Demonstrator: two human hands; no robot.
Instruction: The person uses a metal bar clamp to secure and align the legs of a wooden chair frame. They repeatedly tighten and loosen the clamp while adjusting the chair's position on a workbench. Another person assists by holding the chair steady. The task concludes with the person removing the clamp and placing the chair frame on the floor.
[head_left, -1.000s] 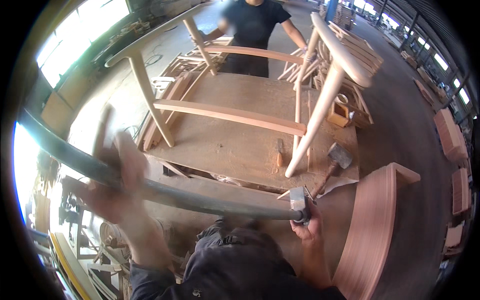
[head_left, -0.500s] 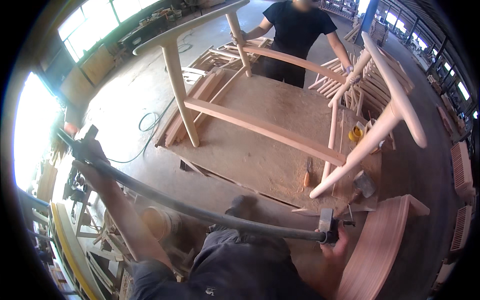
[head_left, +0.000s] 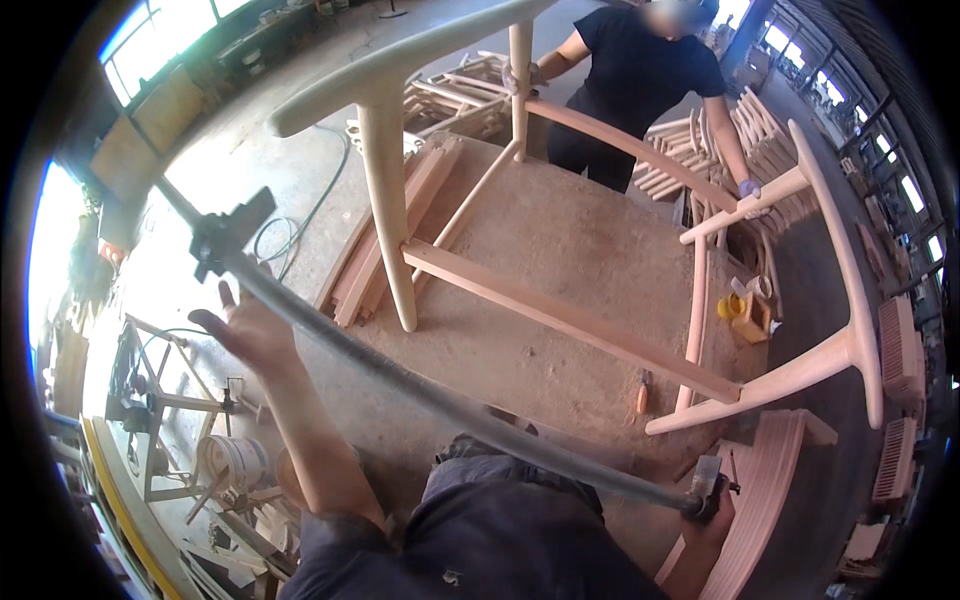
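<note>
A long grey pipe clamp (head_left: 425, 408) slants across in front of my body. My right hand (head_left: 708, 535) is wrapped round its screw-end head at the lower right. At the other end, the dark sliding jaw (head_left: 232, 235) sits above my left hand (head_left: 262, 335), whose fingers are spread and not closed on the pipe. Beyond the clamp, a pale wooden chair frame (head_left: 570, 318) with legs, rails and curved arms stands over the bench. A co-worker (head_left: 648, 85) across from me holds its far legs with both hands.
The worktable (head_left: 480, 340) carries stacked wooden strips (head_left: 405, 225), an orange-handled chisel (head_left: 642, 393) and a yellow container (head_left: 750, 318). Curved wooden panels (head_left: 755, 500) stand at the lower right. A white bucket (head_left: 232, 460) and scrap wood lie at lower left.
My left hand has let go of the pipe and its fingers have spread. The clamp has shifted to the right, and the chair frame sits higher and turned slightly.
</note>
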